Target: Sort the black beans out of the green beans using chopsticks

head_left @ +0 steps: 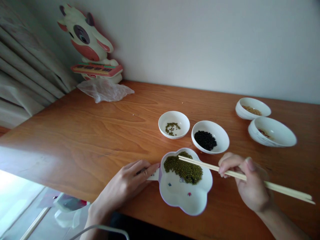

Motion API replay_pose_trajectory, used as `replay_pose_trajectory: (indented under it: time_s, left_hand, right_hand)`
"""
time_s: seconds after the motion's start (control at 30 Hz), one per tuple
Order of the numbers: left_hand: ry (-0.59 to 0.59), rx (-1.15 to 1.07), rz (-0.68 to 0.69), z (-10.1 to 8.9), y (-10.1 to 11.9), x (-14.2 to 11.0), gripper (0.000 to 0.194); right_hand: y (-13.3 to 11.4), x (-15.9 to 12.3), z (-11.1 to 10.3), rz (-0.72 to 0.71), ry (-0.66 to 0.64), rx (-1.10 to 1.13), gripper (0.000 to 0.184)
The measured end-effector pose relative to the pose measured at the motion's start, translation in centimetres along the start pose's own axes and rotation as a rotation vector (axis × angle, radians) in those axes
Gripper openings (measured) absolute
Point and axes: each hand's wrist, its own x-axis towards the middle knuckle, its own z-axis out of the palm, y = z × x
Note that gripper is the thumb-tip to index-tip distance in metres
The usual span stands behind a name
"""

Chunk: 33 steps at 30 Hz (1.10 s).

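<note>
Above the table point(100, 133), chopsticks point(210, 166) lie between right fingers point(231, 161).

At seven o'clock we see our left hand point(127, 177), bare, with slim fingers point(150, 170), and behind it a bare left forearm point(96, 215). At four o'clock our right hand point(247, 185) is bare too, its short thumbnail point(250, 162) visible, the right forearm point(281, 220) likewise uncovered. At six o'clock we wear black cloth point(140, 227), which garment we cannot tell. A thin, pale grey cable point(107, 227) curves across our left forearm.
</note>
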Motion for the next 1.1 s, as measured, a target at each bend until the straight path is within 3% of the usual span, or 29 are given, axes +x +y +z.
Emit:
replay_pose_trajectory:
  time_s: [0.17, 0.37, 0.5, 0.67, 0.83, 1.1]
  left_hand:
    - [0.046, -0.037, -0.095, 1.0, 0.2, 0.0, 0.043]
    - [0.031, -0.094, -0.247, 1.0, 0.3, 0.2, 0.045]
    - [0.014, -0.128, -0.222, 0.9, 0.3, 0.4, 0.037]
    - [0.001, -0.123, -0.241, 0.9, 0.4, 0.7, 0.034]
    - [-0.005, -0.150, -0.255, 0.6, 0.5, 0.9, 0.026]
    - [-0.030, -0.161, -0.275, 0.6, 0.6, 0.9, 0.015]
  right_hand:
    - [0.3, 0.1, 0.0, 0.021, 0.023, -0.026, 0.075]
    - [1.4, -0.4, -1.0, -0.001, -0.123, -0.087, 0.060]
    - [0.6, 0.1, -1.9, -0.012, -0.169, -0.052, 0.059]
    - [-0.6, 0.8, -1.1, -0.001, -0.150, 0.002, 0.073]
    - [0.5, 0.6, -0.2, -0.092, -0.219, 0.008, 0.077]
    - [0.9, 0.5, 0.8, -0.046, -0.114, 0.108, 0.075]
